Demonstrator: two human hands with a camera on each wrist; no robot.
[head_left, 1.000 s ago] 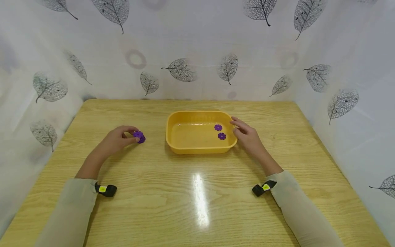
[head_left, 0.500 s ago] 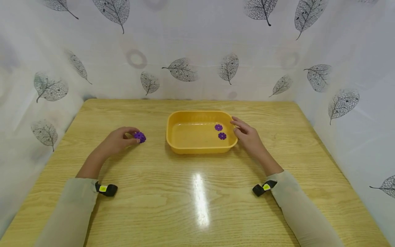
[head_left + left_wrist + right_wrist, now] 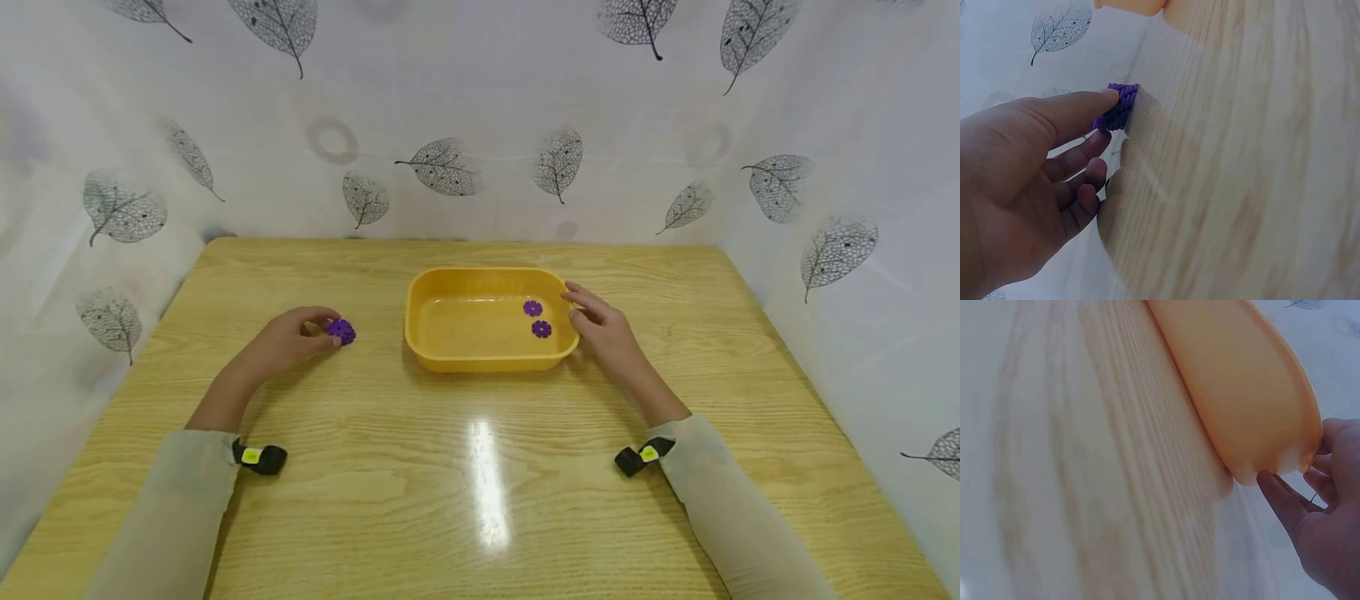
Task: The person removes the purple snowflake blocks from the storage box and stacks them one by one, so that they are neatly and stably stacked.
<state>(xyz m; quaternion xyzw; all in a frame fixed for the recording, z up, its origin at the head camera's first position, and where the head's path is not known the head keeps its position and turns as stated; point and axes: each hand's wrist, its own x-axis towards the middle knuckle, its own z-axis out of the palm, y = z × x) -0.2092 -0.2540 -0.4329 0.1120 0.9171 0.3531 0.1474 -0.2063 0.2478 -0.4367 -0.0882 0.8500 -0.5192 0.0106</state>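
My left hand (image 3: 288, 342) pinches a small stack of purple flower-shaped discs (image 3: 342, 332) between thumb and fingers, left of the tub. In the left wrist view the stack (image 3: 1124, 107) shows several thin layers and stands right at the wooden surface, the thumb on one side. At the right end of a yellow plastic tub (image 3: 465, 364), my right hand (image 3: 611, 337) grips the rim. Seen from the right wrist, the thumb presses the tub's outer wall (image 3: 1241, 387) while other fingers reach over the edge. Two purple flower discs (image 3: 532, 308) lie flat inside, near that end.
A light wooden table (image 3: 375, 467) carries everything, with a bright reflection in its front middle. White curtain (image 3: 480, 100) printed with dark leaves hangs behind the table and along both sides. Black straps with small devices (image 3: 262, 458) sit on both wrists.
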